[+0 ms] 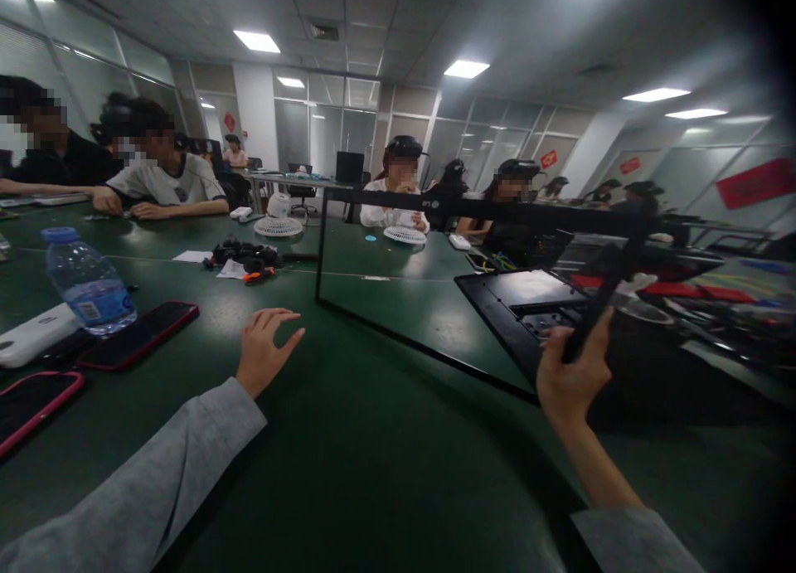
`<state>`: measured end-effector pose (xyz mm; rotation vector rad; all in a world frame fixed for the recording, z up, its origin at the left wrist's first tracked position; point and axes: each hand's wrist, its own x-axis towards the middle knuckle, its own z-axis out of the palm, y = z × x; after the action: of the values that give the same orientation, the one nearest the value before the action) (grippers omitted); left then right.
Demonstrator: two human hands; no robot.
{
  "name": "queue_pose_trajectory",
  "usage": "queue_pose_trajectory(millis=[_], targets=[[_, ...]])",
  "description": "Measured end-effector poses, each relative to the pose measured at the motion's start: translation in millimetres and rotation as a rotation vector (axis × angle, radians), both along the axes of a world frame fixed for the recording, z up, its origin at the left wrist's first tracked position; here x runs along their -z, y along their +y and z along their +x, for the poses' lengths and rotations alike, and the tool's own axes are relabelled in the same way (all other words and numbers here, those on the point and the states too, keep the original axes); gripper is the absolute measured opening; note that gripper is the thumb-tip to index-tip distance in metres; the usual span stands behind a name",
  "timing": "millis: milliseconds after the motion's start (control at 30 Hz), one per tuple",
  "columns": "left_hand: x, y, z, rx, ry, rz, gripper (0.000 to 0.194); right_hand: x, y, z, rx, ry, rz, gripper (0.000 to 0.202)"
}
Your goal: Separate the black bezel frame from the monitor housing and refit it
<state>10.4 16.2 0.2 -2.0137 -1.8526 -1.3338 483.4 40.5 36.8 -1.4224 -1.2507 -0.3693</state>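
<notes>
My right hand (573,374) grips the right side of a thin black rectangular frame (429,355), which is tilted above the green table (373,473). The table and people show through its open middle. My left hand (267,349) is over the table to the left of the frame, apart from it, with fingers spread and nothing held. Behind my right hand lies a flat black panel (497,303) with a pale sheet on it, partly hidden by the frame and hand.
At left are a water bottle (93,287), a dark phone (143,332), a red-edged phone (34,403) and a white device (37,337). Black parts (233,256) and white fan covers (279,226) lie farther back. Several people sit around. Cluttered parts (702,299) are at right.
</notes>
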Motion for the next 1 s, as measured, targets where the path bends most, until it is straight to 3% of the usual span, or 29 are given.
queue_pose_trajectory(millis=[167, 333, 467, 633, 833, 1000], targets=[[-4.9, -11, 9, 0.152, 0.241, -0.129, 0.035, 17.4, 18, 11, -0.174, 0.074, -0.223, 0.068], [-0.1, -7, -1, 0.282, 0.268, -0.348, 0.043, 43.1, 40, 30, -0.263, 0.256, -0.424, 0.065], [0.4, -6, -4, 0.371, 0.294, -0.392, 0.053, 52.1, 49, 40, -0.455, 0.425, -0.694, 0.062], [2.9, -6, -5, 0.379, 0.31, -0.379, 0.054, 48.8, 49, 45, -0.644, 0.468, -0.733, 0.05], [5.5, -4, -6, 0.321, 0.258, -0.406, 0.051, 48.1, 45, 44, -0.617, 0.469, -0.759, 0.066], [6.8, -4, -6, 0.215, 0.212, -0.417, 0.053, 45.7, 39, 51, -0.609, 0.456, -0.769, 0.062]])
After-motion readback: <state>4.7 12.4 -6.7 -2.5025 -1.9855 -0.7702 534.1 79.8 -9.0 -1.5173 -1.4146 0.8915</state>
